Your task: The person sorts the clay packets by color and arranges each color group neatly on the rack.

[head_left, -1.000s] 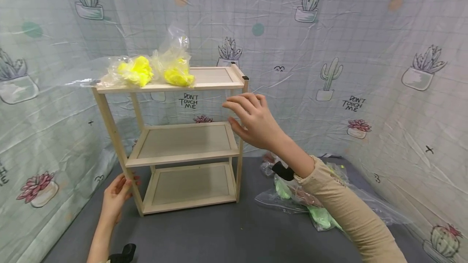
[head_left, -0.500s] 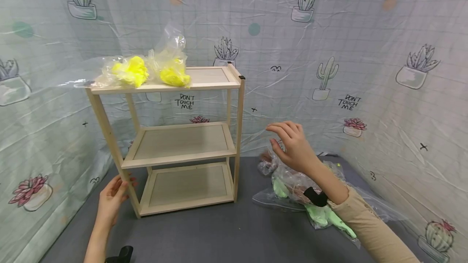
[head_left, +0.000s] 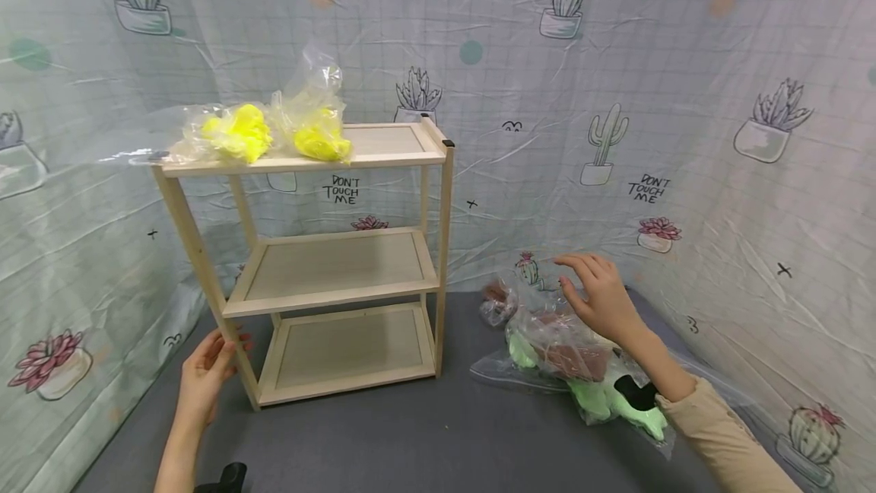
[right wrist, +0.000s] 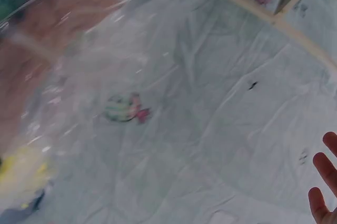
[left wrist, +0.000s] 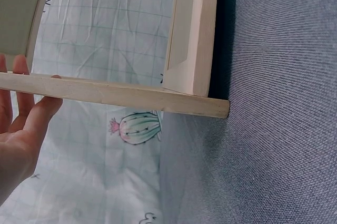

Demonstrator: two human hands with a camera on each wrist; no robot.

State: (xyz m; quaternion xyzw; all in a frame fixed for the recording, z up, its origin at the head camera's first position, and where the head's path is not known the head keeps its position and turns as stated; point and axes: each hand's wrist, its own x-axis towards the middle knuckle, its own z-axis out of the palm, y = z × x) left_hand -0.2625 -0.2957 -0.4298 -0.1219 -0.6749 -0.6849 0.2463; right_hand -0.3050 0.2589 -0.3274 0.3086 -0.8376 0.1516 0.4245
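Observation:
A wooden three-tier shelf (head_left: 335,297) stands upright on the left half of the grey surface. Low on its front left leg (head_left: 198,249), my left hand (head_left: 204,379) grips the wood, with fingers and thumb (left wrist: 45,110) on either side of it in the left wrist view. Over at the right, my right hand (head_left: 602,299) is held in the air with relaxed fingers and nothing in them. Below and beside it lies a pile of clear plastic bags (head_left: 547,318), with brown contents (head_left: 578,362) and light green contents (head_left: 598,400) showing through.
On the top shelf sit two clear bags with bright yellow contents, one bag (head_left: 239,131) at the left end, its plastic overhanging the edge, and another bag (head_left: 320,131) near the middle. A cactus-print sheet (head_left: 493,97) hangs behind and along both sides.
My right hand has moved right and down, from the shelf's right post to above the bags. My left hand has stayed on the leg. The head view has shifted slightly.

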